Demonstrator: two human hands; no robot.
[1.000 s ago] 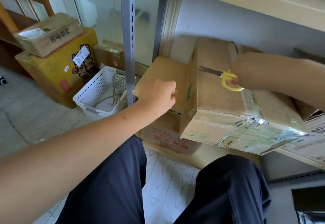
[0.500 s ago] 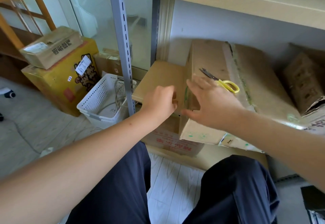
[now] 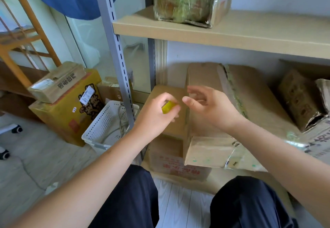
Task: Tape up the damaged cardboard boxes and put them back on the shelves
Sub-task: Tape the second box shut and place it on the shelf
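Yellow shows inside your left hand (image 3: 157,115), now curled round a small object, likely the scissors gone from the big cardboard box (image 3: 223,113) on the lower shelf (image 3: 161,91); your right hand (image 3: 207,105) has come over beside it, loose-fingered, holding nothing.

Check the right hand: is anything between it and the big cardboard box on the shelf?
Nothing visible. The right hand hovers open just over the near left corner of the big cardboard box, with no object between them. The left hand sits beside it, gripping a small yellow object.
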